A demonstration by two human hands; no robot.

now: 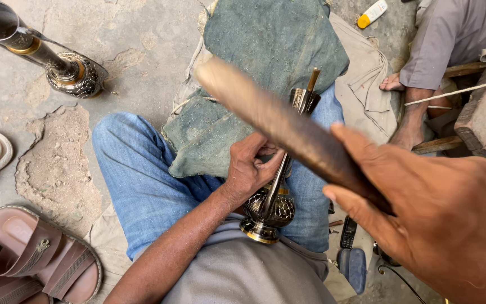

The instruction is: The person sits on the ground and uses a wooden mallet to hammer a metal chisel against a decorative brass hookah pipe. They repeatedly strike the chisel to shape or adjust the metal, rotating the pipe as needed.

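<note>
Metal stand (268, 211) gripped by left hand (251, 166); right hand (423, 219) raises wooden stick (288, 126).

Soft, even daylight falls from above with faint shadows and no harsh glare. The wooden stick (288, 132) in my right hand (440, 225) smears with motion blur; my left hand (251, 169) stays sharp.

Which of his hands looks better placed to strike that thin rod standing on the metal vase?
Probably the right hand: it grips the raised wooden mallet above the rod. The left hand is wrapped around the vase, steadying it on his lap.
</note>
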